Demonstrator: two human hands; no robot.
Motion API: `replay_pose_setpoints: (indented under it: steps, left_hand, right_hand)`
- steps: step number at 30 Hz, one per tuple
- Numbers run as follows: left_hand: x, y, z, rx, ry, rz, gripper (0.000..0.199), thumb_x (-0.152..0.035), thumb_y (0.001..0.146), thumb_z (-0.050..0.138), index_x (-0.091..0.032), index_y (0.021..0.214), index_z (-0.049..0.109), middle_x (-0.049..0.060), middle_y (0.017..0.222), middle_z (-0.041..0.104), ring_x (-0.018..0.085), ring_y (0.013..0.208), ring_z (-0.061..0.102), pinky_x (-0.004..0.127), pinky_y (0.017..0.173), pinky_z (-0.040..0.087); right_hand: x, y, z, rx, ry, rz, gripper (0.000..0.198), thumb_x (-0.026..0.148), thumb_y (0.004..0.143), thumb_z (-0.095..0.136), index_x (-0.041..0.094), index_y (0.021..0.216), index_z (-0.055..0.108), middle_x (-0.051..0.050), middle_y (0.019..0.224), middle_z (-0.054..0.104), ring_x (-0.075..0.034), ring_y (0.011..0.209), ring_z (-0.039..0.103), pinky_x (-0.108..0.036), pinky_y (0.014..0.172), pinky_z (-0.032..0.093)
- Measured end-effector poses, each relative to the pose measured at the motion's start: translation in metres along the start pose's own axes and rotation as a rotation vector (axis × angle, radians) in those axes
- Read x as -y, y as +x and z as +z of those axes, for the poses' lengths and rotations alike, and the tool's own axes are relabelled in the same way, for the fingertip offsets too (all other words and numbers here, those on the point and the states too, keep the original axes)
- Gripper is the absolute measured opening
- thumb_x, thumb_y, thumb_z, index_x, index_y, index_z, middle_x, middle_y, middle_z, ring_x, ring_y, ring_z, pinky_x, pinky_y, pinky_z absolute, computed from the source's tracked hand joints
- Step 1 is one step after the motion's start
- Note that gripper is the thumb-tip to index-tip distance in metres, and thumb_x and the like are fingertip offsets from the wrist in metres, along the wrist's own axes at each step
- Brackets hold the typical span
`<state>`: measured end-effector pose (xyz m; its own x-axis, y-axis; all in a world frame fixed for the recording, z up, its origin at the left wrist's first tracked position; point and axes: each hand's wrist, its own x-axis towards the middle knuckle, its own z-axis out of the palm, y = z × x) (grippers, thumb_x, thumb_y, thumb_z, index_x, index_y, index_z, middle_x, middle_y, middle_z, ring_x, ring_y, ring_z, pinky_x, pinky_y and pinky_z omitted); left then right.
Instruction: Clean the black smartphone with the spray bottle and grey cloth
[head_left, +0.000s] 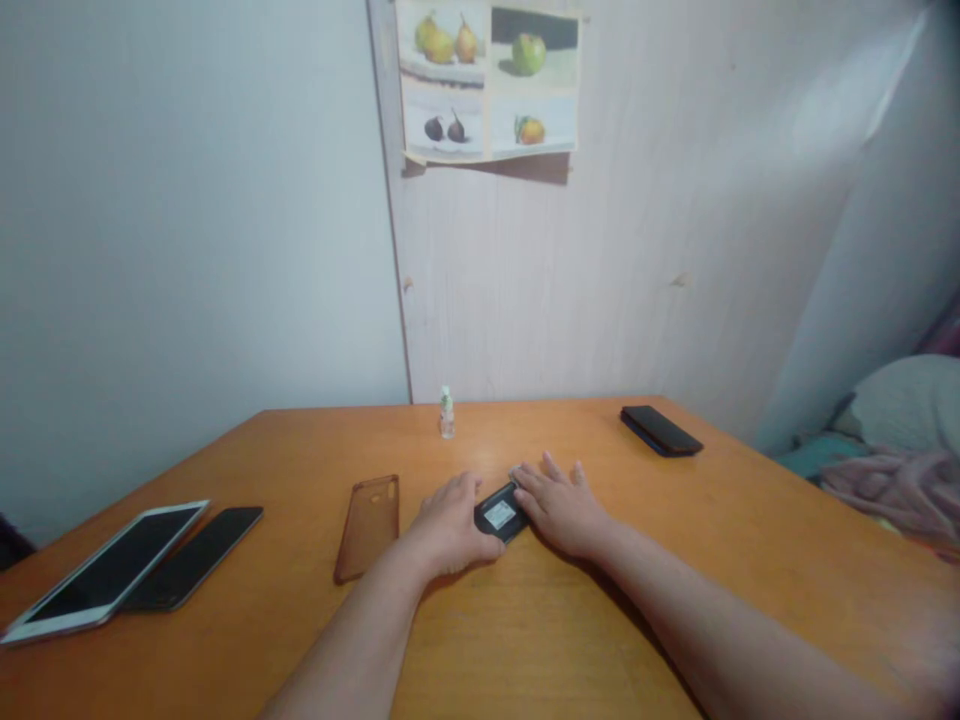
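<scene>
A flat black rectangular device with a white label (pixel 500 515) lies on the wooden table between my two hands; I cannot make out its exact kind. Around its left end is my left hand (pixel 454 525), thumb at the near edge and fingers at the far edge. My right hand (pixel 561 505) rests over the device's right end, its fingers stretched out and spread. Something small and pale shows by its fingertips, too small to name. Left of my left hand lies a brown translucent phone case (pixel 369 530), partly behind my wrist.
A white tablet (pixel 112 570) lies at the left, overlapping a dark phone (pixel 202 560). A small clear bottle (pixel 447 415) stands near the table's (pixel 525 650) back edge. At the back right is a black wallet-like case (pixel 660 430). A fruit poster (pixel 487 85) hangs on the wall.
</scene>
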<state>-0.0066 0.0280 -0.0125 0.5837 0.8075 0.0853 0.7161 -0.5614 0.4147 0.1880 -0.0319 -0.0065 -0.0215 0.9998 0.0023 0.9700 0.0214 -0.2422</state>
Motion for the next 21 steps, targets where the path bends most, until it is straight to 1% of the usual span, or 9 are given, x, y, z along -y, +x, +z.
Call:
replay_pose_setpoints:
  steps: [3, 4, 6, 10, 12, 15, 17, 18, 21]
  left_hand:
    - [0.0, 0.0, 0.001, -0.01, -0.026, 0.027, 0.058, -0.04, 0.063, 0.07, -0.023, 0.115, 0.051, 0.008, 0.117, 0.064, 0.027, 0.107, 0.062, 0.031, 0.084, 0.049]
    - [0.001, 0.0, 0.001, -0.012, -0.032, 0.035, 0.054, -0.04, 0.064, 0.069, -0.023, 0.112, 0.051, 0.007, 0.113, 0.065, 0.027, 0.105, 0.062, 0.031, 0.082, 0.049]
    - [0.001, 0.0, 0.001, -0.014, -0.033, 0.039, 0.054, -0.041, 0.064, 0.07, -0.023, 0.112, 0.052, 0.007, 0.112, 0.065, 0.027, 0.104, 0.063, 0.031, 0.08, 0.049]
    - [0.001, 0.0, 0.0, -0.007, -0.017, 0.002, 0.067, -0.044, 0.059, 0.074, -0.021, 0.118, 0.05, 0.01, 0.116, 0.064, 0.029, 0.105, 0.062, 0.033, 0.082, 0.048]
    - [0.0, 0.0, -0.001, 0.0, -0.018, -0.002, 0.067, -0.044, 0.059, 0.074, -0.021, 0.118, 0.05, 0.01, 0.117, 0.063, 0.029, 0.105, 0.062, 0.032, 0.082, 0.048]
    - [-0.001, 0.0, -0.001, 0.004, -0.026, 0.008, 0.06, -0.043, 0.061, 0.073, -0.022, 0.114, 0.052, 0.008, 0.113, 0.063, 0.027, 0.103, 0.062, 0.03, 0.079, 0.047]
    - [-0.001, 0.001, -0.001, -0.003, -0.022, 0.014, 0.056, -0.042, 0.062, 0.072, -0.022, 0.11, 0.053, 0.007, 0.11, 0.063, 0.026, 0.1, 0.062, 0.03, 0.077, 0.047]
    - [0.0, 0.001, -0.001, -0.005, -0.016, 0.017, 0.054, -0.043, 0.062, 0.072, -0.022, 0.108, 0.053, 0.007, 0.108, 0.063, 0.026, 0.098, 0.062, 0.029, 0.076, 0.047]
    - [0.003, 0.003, 0.0, -0.005, 0.017, 0.033, 0.051, -0.045, 0.061, 0.073, -0.023, 0.103, 0.056, 0.006, 0.106, 0.063, 0.025, 0.095, 0.062, 0.029, 0.075, 0.047]
  right_hand:
    - [0.012, -0.009, 0.002, 0.081, 0.077, -0.245, 0.055, 0.052, 0.102, 0.018, 0.034, 0.152, 0.032, 0.0, 0.16, 0.029, -0.032, 0.15, 0.011, -0.068, 0.113, 0.001]
    - [0.013, -0.011, 0.001, 0.1, 0.096, -0.289, 0.055, 0.052, 0.102, 0.017, 0.036, 0.152, 0.032, 0.001, 0.16, 0.029, -0.031, 0.15, 0.011, -0.067, 0.114, 0.001]
    - [0.009, -0.01, 0.0, 0.091, 0.097, -0.24, 0.056, 0.053, 0.101, 0.016, 0.034, 0.151, 0.034, 0.002, 0.159, 0.03, -0.032, 0.15, 0.01, -0.069, 0.113, 0.002]
    - [-0.011, -0.005, -0.003, -0.014, 0.008, 0.054, 0.06, 0.051, 0.101, 0.02, 0.023, 0.151, 0.036, -0.004, 0.158, 0.032, -0.039, 0.149, 0.009, -0.074, 0.11, 0.002]
    - [-0.01, -0.008, -0.003, -0.021, -0.007, 0.026, 0.059, 0.05, 0.101, 0.021, 0.023, 0.151, 0.037, -0.004, 0.158, 0.033, -0.039, 0.148, 0.01, -0.074, 0.11, 0.002]
    - [0.004, -0.018, -0.003, 0.057, 0.055, -0.225, 0.056, 0.05, 0.102, 0.019, 0.03, 0.151, 0.036, -0.001, 0.158, 0.034, -0.033, 0.149, 0.016, -0.07, 0.113, 0.007]
    - [0.008, -0.022, -0.005, 0.101, 0.081, -0.316, 0.054, 0.051, 0.102, 0.018, 0.035, 0.15, 0.036, 0.001, 0.158, 0.034, -0.031, 0.148, 0.018, -0.069, 0.113, 0.009]
    - [0.007, -0.022, -0.006, 0.098, 0.071, -0.292, 0.054, 0.05, 0.102, 0.018, 0.034, 0.15, 0.037, 0.0, 0.157, 0.035, -0.032, 0.148, 0.018, -0.069, 0.113, 0.009]
    - [-0.005, -0.019, -0.009, 0.026, -0.017, -0.066, 0.054, 0.046, 0.101, 0.022, 0.028, 0.149, 0.039, -0.005, 0.156, 0.036, -0.037, 0.148, 0.017, -0.075, 0.109, 0.005]
